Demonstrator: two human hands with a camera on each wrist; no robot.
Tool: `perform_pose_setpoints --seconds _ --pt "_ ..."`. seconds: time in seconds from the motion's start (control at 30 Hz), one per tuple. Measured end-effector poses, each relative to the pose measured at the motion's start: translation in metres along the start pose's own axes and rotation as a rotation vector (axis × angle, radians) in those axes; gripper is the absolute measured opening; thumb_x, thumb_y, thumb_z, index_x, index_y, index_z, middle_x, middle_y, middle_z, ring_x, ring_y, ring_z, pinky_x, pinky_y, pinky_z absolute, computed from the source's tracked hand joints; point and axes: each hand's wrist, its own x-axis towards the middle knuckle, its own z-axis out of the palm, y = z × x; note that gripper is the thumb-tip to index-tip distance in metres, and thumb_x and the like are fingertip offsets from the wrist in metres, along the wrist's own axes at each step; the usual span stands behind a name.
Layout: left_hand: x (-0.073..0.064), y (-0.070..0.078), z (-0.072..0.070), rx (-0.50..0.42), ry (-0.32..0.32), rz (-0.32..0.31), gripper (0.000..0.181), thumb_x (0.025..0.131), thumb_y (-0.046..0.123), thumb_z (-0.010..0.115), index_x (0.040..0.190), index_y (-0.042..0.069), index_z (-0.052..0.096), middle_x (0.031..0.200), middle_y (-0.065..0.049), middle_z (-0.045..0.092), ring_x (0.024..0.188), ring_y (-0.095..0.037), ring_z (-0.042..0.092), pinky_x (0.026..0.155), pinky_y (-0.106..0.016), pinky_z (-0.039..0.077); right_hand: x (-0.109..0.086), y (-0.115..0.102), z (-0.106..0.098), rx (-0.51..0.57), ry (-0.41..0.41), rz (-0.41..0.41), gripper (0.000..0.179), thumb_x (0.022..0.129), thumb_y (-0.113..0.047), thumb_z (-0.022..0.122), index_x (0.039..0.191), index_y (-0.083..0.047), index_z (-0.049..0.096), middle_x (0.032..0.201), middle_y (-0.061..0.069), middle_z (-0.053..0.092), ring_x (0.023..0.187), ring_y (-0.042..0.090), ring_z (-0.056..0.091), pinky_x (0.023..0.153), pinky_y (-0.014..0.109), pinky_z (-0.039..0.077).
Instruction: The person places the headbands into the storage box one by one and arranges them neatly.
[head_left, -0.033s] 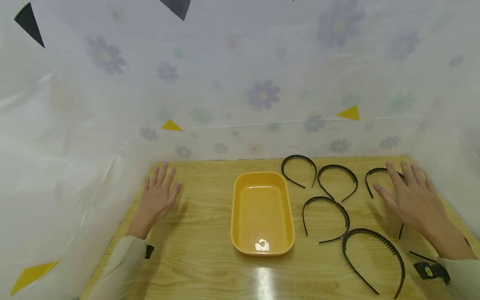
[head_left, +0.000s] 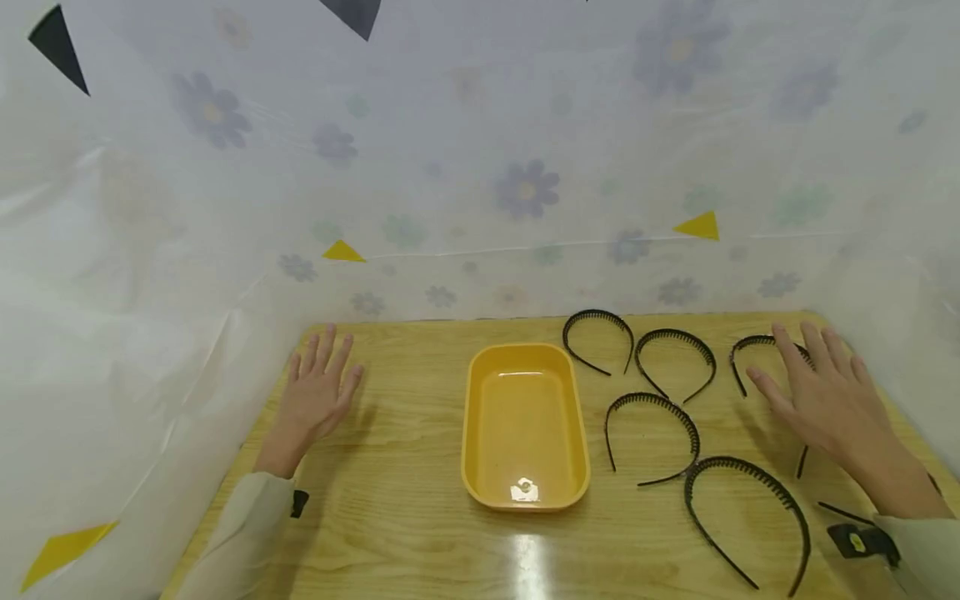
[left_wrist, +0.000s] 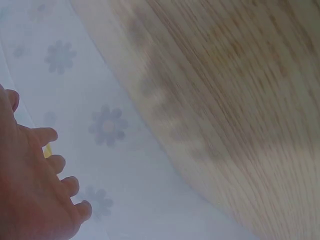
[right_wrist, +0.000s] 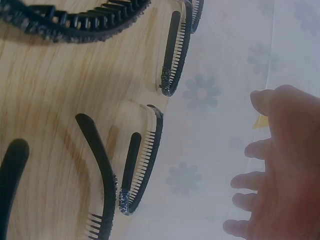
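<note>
My left hand (head_left: 315, 400) is held palm down with fingers spread over the left side of the wooden table, holding nothing. Over the right side, my right hand (head_left: 836, 408) hovers with straight fingers, also holding nothing. It partly covers a black toothed headband (head_left: 752, 340) at the far right. Ends of another black headband (head_left: 847, 514) show beneath that wrist; the rest is hidden. Further left lie a back headband (head_left: 597, 312), a second one (head_left: 675, 333), a middle one (head_left: 693, 433) and a front one (head_left: 772, 482). In the right wrist view, a headband (right_wrist: 154, 155) shows fine teeth.
A yellow rectangular tray (head_left: 525, 433) stands mid-table, left of the headbands. Behind the wooden table (head_left: 405, 467) hangs a pale flowered sheet (head_left: 450, 167), which also encloses both sides. Yellow triangles (head_left: 699, 227) mark the sheet.
</note>
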Motion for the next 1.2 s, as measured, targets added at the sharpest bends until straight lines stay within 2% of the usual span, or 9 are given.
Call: perform_pose_setpoints --seconds 0.13,0.37,0.7,0.83,0.97,1.07,1.2 --pt "-0.003 0.001 0.002 -0.013 -0.004 -0.007 0.069 0.111 0.05 0.025 0.166 0.011 0.011 0.171 -0.011 -0.01 0.156 -0.039 -0.01 0.118 -0.069 0.0 -0.001 0.0 0.0 0.003 -0.008 0.0 0.082 0.107 -0.049 0.047 0.163 0.001 0.015 0.155 0.041 0.019 0.144 0.061 0.014 0.102 0.079 0.02" --pt "-0.008 0.004 0.008 -0.04 -0.013 -0.029 0.07 0.111 0.051 0.024 0.166 0.01 0.012 0.172 -0.011 -0.009 0.156 -0.04 -0.009 0.118 -0.069 -0.003 -0.003 0.0 0.002 0.041 -0.056 0.009 0.081 0.108 -0.049 0.044 0.164 -0.001 0.011 0.159 0.041 0.012 0.148 0.059 0.001 0.105 0.08 0.015" --pt "-0.009 0.01 0.017 -0.06 -0.014 -0.017 0.065 0.111 0.042 0.032 0.166 0.011 0.016 0.172 -0.014 -0.001 0.156 -0.038 -0.007 0.118 -0.07 0.0 -0.006 -0.002 0.003 0.055 -0.074 0.005 0.077 0.109 -0.046 0.042 0.164 -0.002 0.011 0.156 0.044 0.012 0.146 0.061 0.005 0.102 0.079 0.018" --pt "-0.011 0.011 0.016 -0.049 -0.019 -0.029 0.068 0.111 0.049 0.025 0.166 0.013 0.013 0.172 -0.013 -0.003 0.156 -0.037 -0.008 0.118 -0.07 -0.002 -0.008 -0.006 0.001 0.056 -0.041 -0.021 0.077 0.108 -0.045 0.045 0.163 -0.001 0.015 0.153 0.045 0.017 0.144 0.063 0.01 0.103 0.079 0.019" --pt "-0.016 0.013 0.013 -0.056 -0.019 -0.04 0.071 0.11 0.055 0.019 0.166 0.013 0.013 0.172 -0.015 -0.003 0.156 -0.038 -0.009 0.117 -0.071 -0.003 -0.013 -0.011 -0.002 0.051 0.051 -0.09 0.074 0.106 -0.041 0.055 0.159 0.004 0.028 0.146 0.046 0.028 0.134 0.063 0.027 0.103 0.076 0.027" --pt "-0.019 0.015 0.013 -0.061 -0.013 -0.04 0.07 0.11 0.054 0.02 0.166 0.012 0.014 0.172 -0.017 -0.003 0.156 -0.04 -0.008 0.116 -0.072 -0.002 -0.019 -0.015 -0.006 0.084 0.137 -0.135 0.068 0.103 -0.034 0.062 0.153 0.005 0.039 0.139 0.046 0.038 0.125 0.063 0.038 0.096 0.076 0.035" --pt "-0.022 0.019 0.014 -0.069 -0.005 -0.031 0.066 0.111 0.048 0.025 0.166 0.012 0.014 0.172 -0.015 -0.005 0.156 -0.04 -0.008 0.115 -0.074 0.001 -0.028 -0.024 -0.013 0.152 0.143 -0.112 0.058 0.103 -0.025 0.063 0.152 0.002 0.043 0.135 0.045 0.045 0.117 0.066 0.042 0.083 0.078 0.039"
